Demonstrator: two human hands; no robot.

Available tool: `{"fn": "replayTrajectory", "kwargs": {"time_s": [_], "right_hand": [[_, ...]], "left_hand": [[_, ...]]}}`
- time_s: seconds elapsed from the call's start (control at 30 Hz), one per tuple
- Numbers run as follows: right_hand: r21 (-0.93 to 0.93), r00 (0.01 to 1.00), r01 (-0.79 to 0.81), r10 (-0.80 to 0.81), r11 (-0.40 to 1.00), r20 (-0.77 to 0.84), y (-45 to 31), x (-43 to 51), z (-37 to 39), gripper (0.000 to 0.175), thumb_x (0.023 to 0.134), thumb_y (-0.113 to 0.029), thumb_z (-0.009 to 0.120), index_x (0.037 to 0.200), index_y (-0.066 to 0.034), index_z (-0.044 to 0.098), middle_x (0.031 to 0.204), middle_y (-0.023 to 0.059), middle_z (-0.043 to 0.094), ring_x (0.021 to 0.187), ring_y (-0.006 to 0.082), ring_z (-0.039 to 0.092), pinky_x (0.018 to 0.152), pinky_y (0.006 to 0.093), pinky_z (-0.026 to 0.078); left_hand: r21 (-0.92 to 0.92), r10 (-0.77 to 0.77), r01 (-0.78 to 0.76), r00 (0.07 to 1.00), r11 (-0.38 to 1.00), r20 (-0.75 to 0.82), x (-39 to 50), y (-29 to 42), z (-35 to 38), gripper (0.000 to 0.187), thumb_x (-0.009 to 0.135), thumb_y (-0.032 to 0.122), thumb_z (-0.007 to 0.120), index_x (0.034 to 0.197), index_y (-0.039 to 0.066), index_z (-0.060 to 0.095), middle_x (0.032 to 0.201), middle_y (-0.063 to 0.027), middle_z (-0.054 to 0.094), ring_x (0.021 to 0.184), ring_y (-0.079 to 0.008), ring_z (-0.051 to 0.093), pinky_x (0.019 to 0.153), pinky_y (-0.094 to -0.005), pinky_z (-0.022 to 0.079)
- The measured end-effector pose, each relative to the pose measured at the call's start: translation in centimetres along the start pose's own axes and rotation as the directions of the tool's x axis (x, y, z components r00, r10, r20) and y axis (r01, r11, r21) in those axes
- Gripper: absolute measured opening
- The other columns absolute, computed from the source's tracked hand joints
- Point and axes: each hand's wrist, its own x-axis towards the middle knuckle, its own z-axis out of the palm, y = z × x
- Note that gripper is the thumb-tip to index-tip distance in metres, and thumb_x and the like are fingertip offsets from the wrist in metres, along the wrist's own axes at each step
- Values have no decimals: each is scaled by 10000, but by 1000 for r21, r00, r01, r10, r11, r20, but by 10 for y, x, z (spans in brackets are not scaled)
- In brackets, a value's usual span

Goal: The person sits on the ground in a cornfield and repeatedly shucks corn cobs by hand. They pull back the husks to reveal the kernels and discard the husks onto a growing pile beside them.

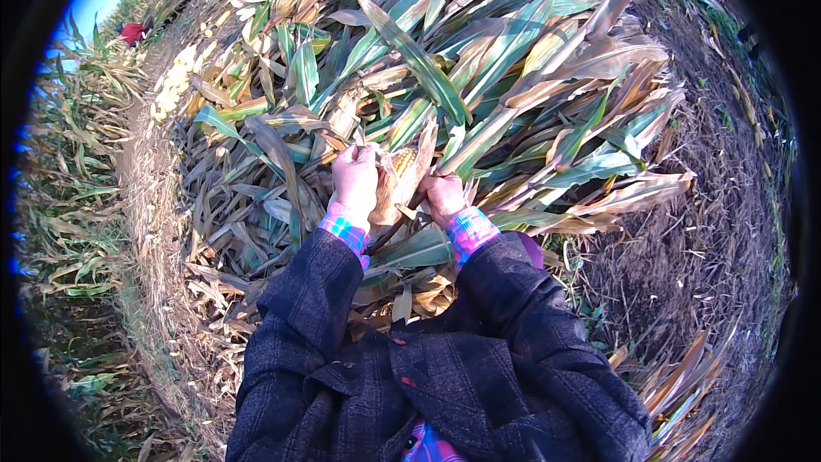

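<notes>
An ear of corn (pixel 403 162) lies between my two hands, its yellow kernels showing through a gap in the dry husk (pixel 389 200). My left hand (pixel 355 181) pinches the husk at the ear's left side. On the other side, my right hand (pixel 444 196) is closed around what looks like a corn stalk, close beside the husk; its fingers hide the exact grip. Long green and brown corn leaves (pixel 420 67) spread out beyond both hands.
Husked yellow ears (pixel 174 80) lie in a heap at the upper left. Standing corn plants (pixel 77 179) line the left side. Bare soil with straw (pixel 699 237) stretches along the right. More dry leaves (pixel 683 385) lie at the lower right. A red object (pixel 133 33) is far off at the upper left.
</notes>
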Motion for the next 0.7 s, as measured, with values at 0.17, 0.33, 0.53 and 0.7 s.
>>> {"fn": "replayTrajectory", "kwargs": {"time_s": [0.17, 0.33, 0.53, 0.7], "right_hand": [[-401, 987, -152, 156, 903, -21, -15, 0, 1, 126, 670, -40, 639, 740, 38, 570, 644, 84, 572, 534, 165, 540, 462, 307, 426], [-990, 996, 89, 12, 108, 91, -51, -10, -5, 496, 698, -454, 605, 895, 1, 624, 796, 194, 640, 814, 320, 628, 752, 390, 481], [-509, 918, 395, -306, 765, 254, -48, -12, -2, 248, 853, -255, 570, 831, -9, 544, 663, 72, 564, 614, 149, 534, 606, 281, 453], [-607, 847, 530, -408, 592, 341, -32, -6, 1, 405, 897, -372, 479, 882, 28, 536, 710, 171, 557, 667, 291, 545, 643, 364, 435]], "left_hand": [[-518, -337, 300, 941, 801, 23, -10, 1, -9, 110, 861, 86, 518, 808, 42, 604, 651, -11, 574, 535, -86, 519, 434, -229, 386], [-553, -472, 369, 880, 747, -52, -14, 9, -9, 69, 820, 87, 584, 752, 81, 583, 536, 64, 403, 406, -40, 355, 347, -174, 266], [-542, -479, 403, 878, 737, 2, -21, -3, -7, 126, 881, 105, 503, 910, 35, 604, 671, 13, 542, 487, -49, 430, 389, -172, 311], [-516, -485, 455, 871, 726, 86, -27, -16, -8, 137, 910, 98, 456, 968, 50, 571, 686, 21, 527, 493, -43, 420, 407, -161, 316]]}}
